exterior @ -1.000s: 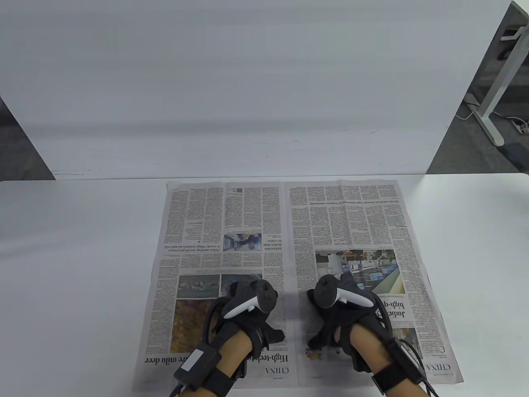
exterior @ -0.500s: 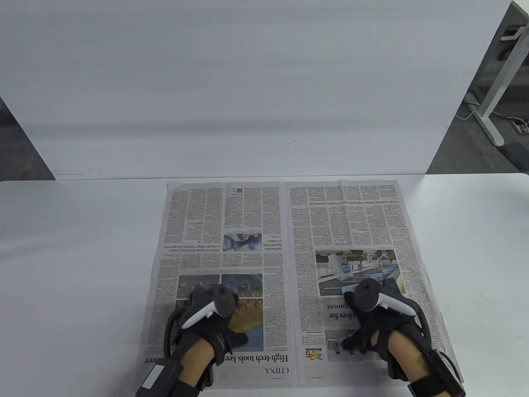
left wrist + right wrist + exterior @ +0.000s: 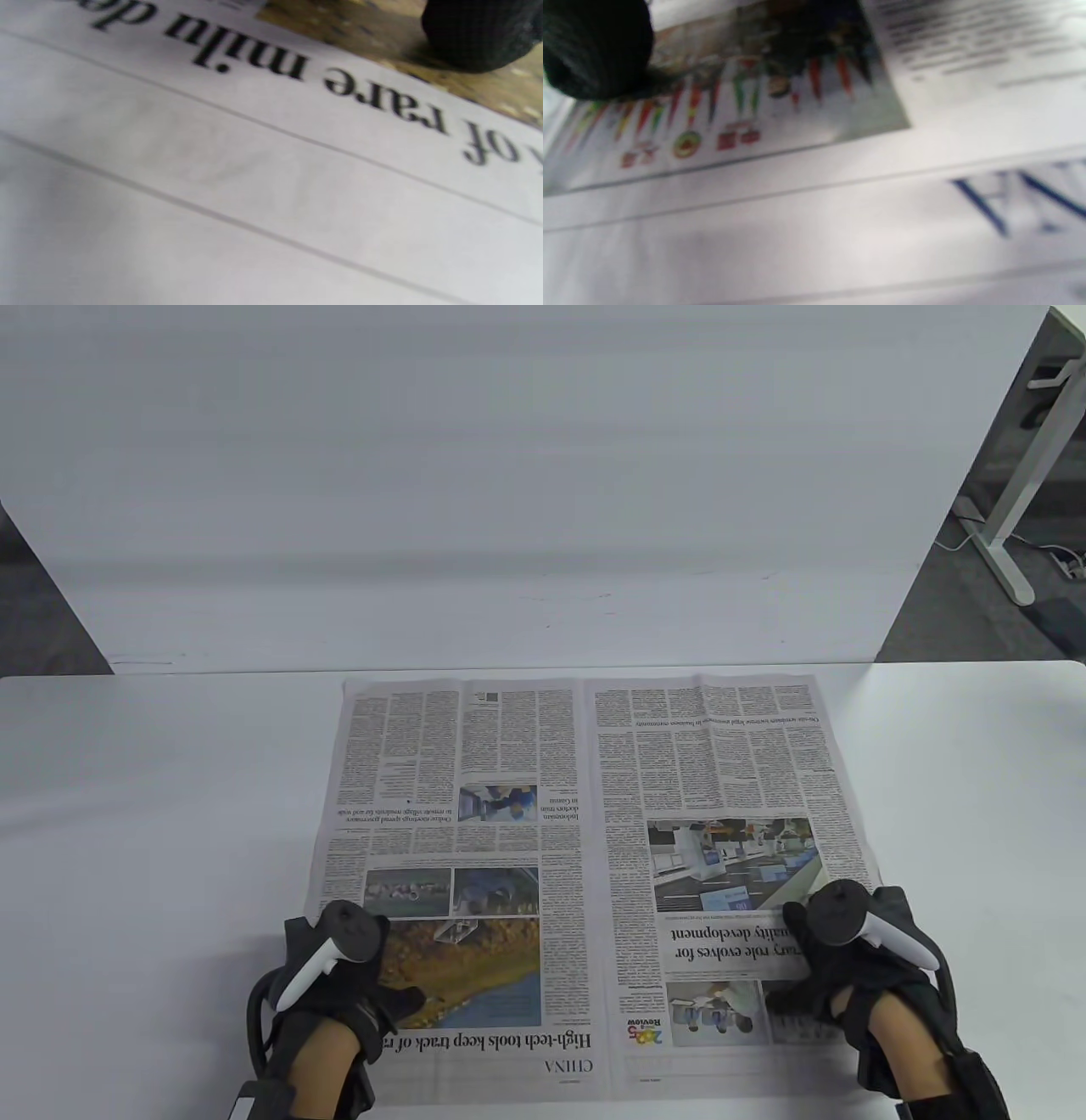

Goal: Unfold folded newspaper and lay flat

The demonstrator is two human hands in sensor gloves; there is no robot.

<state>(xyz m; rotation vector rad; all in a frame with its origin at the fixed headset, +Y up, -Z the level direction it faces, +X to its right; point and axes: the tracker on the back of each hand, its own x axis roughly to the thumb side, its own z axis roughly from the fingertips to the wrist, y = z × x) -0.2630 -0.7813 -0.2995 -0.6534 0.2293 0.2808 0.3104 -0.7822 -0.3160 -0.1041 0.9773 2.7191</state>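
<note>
Both hands slid outward: left hand (image 3: 339,976), right hand (image 3: 857,967) at newspaper (image 3: 585,831) side edges.

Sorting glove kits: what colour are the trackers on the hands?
Each tracker is black with a white handle, clearest in the table view.

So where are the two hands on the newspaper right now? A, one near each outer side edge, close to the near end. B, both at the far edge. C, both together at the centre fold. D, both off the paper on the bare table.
A: in the table view the left hand and right hand rest near opposite side edges of the newspaper.
</note>
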